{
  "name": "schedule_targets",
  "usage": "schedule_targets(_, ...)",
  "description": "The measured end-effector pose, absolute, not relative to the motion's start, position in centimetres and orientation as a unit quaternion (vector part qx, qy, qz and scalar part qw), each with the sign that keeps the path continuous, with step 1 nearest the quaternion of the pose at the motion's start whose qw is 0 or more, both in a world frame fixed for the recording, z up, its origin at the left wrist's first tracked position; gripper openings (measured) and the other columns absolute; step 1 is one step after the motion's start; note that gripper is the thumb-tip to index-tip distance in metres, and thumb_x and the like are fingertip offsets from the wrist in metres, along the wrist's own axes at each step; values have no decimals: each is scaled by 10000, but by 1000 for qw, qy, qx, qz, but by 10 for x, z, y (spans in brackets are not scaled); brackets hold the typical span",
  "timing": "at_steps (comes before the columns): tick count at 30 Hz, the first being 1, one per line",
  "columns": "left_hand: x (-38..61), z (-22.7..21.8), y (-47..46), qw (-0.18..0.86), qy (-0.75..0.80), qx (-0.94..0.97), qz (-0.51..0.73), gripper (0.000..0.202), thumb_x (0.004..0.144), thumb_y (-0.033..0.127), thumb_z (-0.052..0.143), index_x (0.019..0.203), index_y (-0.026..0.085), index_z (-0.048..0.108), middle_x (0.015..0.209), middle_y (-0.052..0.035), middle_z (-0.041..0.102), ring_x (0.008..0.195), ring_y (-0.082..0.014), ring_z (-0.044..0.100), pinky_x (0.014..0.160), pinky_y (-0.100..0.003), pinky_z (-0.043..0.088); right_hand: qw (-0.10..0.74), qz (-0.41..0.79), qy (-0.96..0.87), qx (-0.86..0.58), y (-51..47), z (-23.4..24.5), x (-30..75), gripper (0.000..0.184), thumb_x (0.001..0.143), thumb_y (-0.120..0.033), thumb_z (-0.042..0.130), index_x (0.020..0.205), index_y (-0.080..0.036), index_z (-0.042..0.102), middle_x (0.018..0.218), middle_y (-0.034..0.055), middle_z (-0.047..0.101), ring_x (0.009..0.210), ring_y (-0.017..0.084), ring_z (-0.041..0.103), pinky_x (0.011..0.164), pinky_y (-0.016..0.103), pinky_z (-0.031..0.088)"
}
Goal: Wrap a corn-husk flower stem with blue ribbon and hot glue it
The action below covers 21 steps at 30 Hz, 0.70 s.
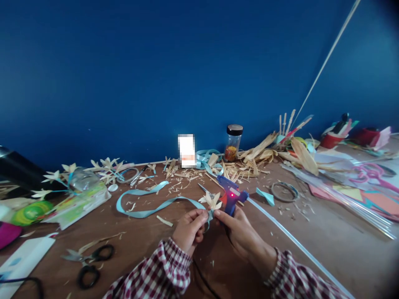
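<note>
My left hand (190,229) and my right hand (238,230) meet low in the middle of the brown table (324,241), both pinched on a small cream husk flower (212,201) with light blue ribbon (146,205) at its base. The ribbon trails in a loop to the left across the table. A blue glue gun (231,194) with a red light lies just behind my right hand, its long clear glue stick (296,243) running to the lower right. Both sleeves are red-and-white check.
Black scissors (90,265) lie at lower left. Finished husk flowers (106,166) and a ribbon roll sit at back left. A black-lidded jar (233,143), dry husks (264,155), a wire ring (284,191) and coloured paper (368,195) fill the back and right.
</note>
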State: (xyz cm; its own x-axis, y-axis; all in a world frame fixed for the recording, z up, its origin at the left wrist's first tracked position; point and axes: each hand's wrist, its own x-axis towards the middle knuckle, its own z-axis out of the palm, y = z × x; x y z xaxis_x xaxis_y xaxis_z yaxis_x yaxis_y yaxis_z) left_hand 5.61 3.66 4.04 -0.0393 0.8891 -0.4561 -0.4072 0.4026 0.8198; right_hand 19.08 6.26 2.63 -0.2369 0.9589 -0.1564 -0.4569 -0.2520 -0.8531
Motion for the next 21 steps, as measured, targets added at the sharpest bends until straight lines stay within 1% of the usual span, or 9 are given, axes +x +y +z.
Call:
schedule_targets(4, 62, 40, 40, 652, 532, 253, 478, 551, 412, 529, 820, 720, 143, 575, 390, 123, 359, 362, -8, 232, 359, -138, 126, 495, 717, -339, -355, 64, 24, 193, 258, 651, -235, 798, 832, -151, 633, 732, -2, 662, 637, 109, 550, 615, 227, 432)
schedule_targets(8, 63, 38, 41, 645, 537, 281, 465, 557, 449, 572, 792, 732, 139, 585, 405, 125, 346, 365, -14, 225, 357, -147, 133, 498, 711, -350, -352, 66, 27, 196, 243, 646, -231, 798, 800, -154, 626, 694, -16, 647, 630, 111, 547, 623, 234, 432)
schedule_targets(10, 60, 38, 41, 626, 544, 330, 450, 545, 513, 585, 759, 778, 134, 608, 446, 100, 407, 378, -27, 279, 364, -159, 180, 499, 710, -351, -351, 66, 30, 198, 267, 630, -233, 808, 804, -156, 621, 708, -12, 650, 644, 121, 558, 638, 246, 440)
schedule_targets(12, 53, 38, 40, 592, 540, 412, 434, 517, 568, 547, 748, 850, 129, 633, 555, 46, 531, 450, -55, 403, 420, -181, 293, 502, 711, -343, -353, 66, 32, 199, 292, 617, -241, 817, 813, -163, 614, 719, -14, 651, 655, 127, 567, 645, 252, 448)
schedule_targets(14, 43, 40, 39, 533, 546, 504, 404, 470, 585, 469, 766, 889, 130, 650, 680, 1, 611, 564, -96, 498, 522, -216, 375, 507, 705, -335, -367, 67, 34, 201, 302, 600, -248, 828, 785, -166, 604, 669, -32, 628, 612, 110, 547, 609, 234, 440)
schedule_targets(16, 29, 44, 36, 448, 586, 582, 343, 381, 589, 383, 775, 864, 142, 666, 698, -7, 629, 618, -130, 530, 571, -242, 389, 521, 685, -329, -388, 69, 34, 202, 317, 580, -256, 840, 768, -163, 603, 639, -41, 614, 574, 91, 521, 568, 210, 426)
schedule_targets(19, 3, 49, 32, 292, 653, 659, 232, 179, 654, 279, 712, 797, 175, 681, 679, -3, 648, 647, -167, 565, 612, -273, 399, 542, 655, -321, -418, 73, 33, 205, 367, 559, -281, 852, 816, -153, 623, 717, -12, 653, 598, 90, 534, 545, 193, 428)
schedule_targets(21, -20, 51, 30, 200, 668, 690, 194, 109, 710, 237, 642, 802, 196, 685, 761, -15, 687, 727, -191, 607, 689, -300, 427, 543, 650, -313, -430, 76, 32, 207, 397, 555, -306, 854, 845, -149, 632, 740, -3, 658, 586, 87, 532, 524, 190, 433)
